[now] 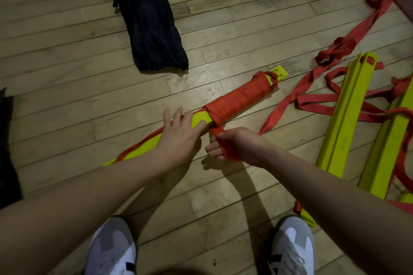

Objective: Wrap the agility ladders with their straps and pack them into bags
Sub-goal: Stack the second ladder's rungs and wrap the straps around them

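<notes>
Bundle: where it is lying on the wooden floor [67, 35], the stack of yellow ladder rungs [199, 121] is running diagonally from lower left to upper right, its upper half already bound in red strap wrapping [237, 99].
Left hand: the left hand [178, 138] is pressing down on the bare yellow part of the bundle, fingers straight and spread, thumb lying along the rung beside the edge of the wrapping.
Right hand: the right hand [232, 146] is gripping the red strap [277, 110], fingers curled round a loop of it just below the wrapped section; the hand is sitting just beside the left one.
Strap run: from the right hand the loose strap is trailing up and to the right across the floor toward the tangle.
Unwrapped ladders: two further stacks of yellow rungs [348, 114] are lying at the right, with loose red straps [380, 13] snaking over and around them toward the upper right corner.
Bag: a dark drawstring bag [149, 15] is lying flat on the floor above the bundle, well apart from it, its mouth facing the bundle.
Left edge: another dark fabric item [6, 147] is showing partly; what it is cannot be told.
Feet: two grey and white shoes [114, 250] are standing at the bottom of the view.
</notes>
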Action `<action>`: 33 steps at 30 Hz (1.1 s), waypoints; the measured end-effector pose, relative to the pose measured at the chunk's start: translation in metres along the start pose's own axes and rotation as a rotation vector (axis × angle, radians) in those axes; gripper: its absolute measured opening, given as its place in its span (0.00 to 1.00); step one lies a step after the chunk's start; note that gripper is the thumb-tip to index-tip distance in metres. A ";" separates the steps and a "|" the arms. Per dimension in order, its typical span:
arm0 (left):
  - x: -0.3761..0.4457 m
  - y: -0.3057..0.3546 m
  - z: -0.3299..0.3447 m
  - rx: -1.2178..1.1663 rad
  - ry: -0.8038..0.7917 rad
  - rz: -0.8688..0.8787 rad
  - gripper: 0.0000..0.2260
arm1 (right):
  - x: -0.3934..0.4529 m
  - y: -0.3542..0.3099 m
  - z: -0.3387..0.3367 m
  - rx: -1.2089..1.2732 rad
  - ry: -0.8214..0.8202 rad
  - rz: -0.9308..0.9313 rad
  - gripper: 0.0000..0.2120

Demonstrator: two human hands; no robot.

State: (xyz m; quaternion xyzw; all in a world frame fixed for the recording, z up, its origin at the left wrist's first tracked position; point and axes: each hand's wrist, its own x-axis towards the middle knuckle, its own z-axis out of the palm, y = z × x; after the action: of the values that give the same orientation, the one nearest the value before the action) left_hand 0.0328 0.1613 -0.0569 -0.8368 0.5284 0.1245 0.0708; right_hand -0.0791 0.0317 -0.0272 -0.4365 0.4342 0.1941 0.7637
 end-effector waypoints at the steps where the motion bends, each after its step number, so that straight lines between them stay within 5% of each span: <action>1: 0.003 -0.003 -0.002 -0.020 0.008 -0.020 0.21 | -0.001 0.002 -0.001 -0.003 0.007 -0.012 0.10; 6: 0.011 -0.010 -0.014 -0.259 0.038 -0.183 0.28 | 0.001 0.005 -0.002 -0.023 0.032 -0.075 0.08; 18: 0.045 -0.013 -0.031 0.072 0.057 -0.185 0.20 | -0.014 -0.021 -0.002 -0.101 -0.100 -0.018 0.10; 26: 0.035 -0.015 -0.005 0.188 0.185 -0.019 0.25 | -0.004 -0.010 0.000 0.002 -0.047 -0.041 0.10; 30: 0.021 -0.010 -0.001 0.082 0.305 0.126 0.18 | -0.003 -0.003 0.000 0.024 -0.020 -0.025 0.10; 33: 0.012 0.003 -0.005 -0.067 0.157 0.084 0.13 | -0.002 0.002 -0.002 -0.011 0.006 -0.025 0.10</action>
State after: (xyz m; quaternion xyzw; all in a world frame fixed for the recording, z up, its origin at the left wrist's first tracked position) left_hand 0.0355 0.1482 -0.0553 -0.8231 0.5624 0.0789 -0.0041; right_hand -0.0823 0.0316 -0.0267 -0.4468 0.4300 0.1857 0.7622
